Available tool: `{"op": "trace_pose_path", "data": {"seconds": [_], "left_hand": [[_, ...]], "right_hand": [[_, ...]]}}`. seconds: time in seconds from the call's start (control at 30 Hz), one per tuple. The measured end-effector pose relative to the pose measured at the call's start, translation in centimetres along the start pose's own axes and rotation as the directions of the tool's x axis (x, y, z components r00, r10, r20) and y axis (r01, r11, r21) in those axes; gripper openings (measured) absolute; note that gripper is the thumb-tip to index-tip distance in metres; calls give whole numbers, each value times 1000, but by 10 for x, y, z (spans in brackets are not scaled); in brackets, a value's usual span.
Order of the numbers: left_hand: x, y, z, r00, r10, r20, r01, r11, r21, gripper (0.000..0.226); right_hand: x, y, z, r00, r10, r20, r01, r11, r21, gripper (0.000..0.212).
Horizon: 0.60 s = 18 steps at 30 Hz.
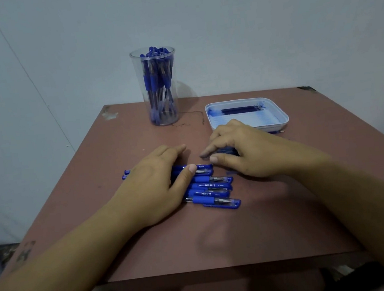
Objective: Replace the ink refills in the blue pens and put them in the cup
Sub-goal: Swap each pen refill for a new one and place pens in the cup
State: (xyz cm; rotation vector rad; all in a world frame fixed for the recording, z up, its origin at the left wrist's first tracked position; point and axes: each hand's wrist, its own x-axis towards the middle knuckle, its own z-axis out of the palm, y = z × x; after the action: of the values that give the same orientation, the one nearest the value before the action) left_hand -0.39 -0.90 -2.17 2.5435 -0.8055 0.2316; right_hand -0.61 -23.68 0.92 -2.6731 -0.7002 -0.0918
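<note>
Several blue capped pens [211, 188] lie side by side in a row at the middle of the brown table [243, 234]. My left hand [159, 184] rests flat on the left part of that row, thumb on the top pen. My right hand [241, 152] lies palm down just right of the row, fingers curled over some dark blue pieces I cannot make out. A tall clear cup [156, 87] at the back holds several blue pens. A white square tray [283, 118] at the back right holds a few dark ink refills [241, 109].
The table stands against a pale wall. Its front edge runs below my forearms, with dark floor and a table leg beneath. A small blue piece [277, 132] lies at the tray's front edge. Scratch marks sit between cup and tray.
</note>
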Motion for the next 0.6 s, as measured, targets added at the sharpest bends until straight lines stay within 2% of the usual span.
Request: {"op": "trace_pose_path", "data": {"seconds": [0.17,0.4,0.5,0.6], "left_hand": [[-2,2,1,999,33,27,-35,996,77,76],[-3,3,2,998,59,25,-61,991,121,80],[-2,6,1,997,71,25,-74,986,151,81],[1,8,-2,995,103,16,-104,976,192,80]], "right_hand": [[-3,-1,3,997,2,76,1,999,-44,28],[0,-10,7,999,-15,-39,9,987,-160,17],[-4,-9,4,988,52,-142,-63,996,-69,13],[-10,-10,0,961,183,-208,-149,974,169,10]]}}
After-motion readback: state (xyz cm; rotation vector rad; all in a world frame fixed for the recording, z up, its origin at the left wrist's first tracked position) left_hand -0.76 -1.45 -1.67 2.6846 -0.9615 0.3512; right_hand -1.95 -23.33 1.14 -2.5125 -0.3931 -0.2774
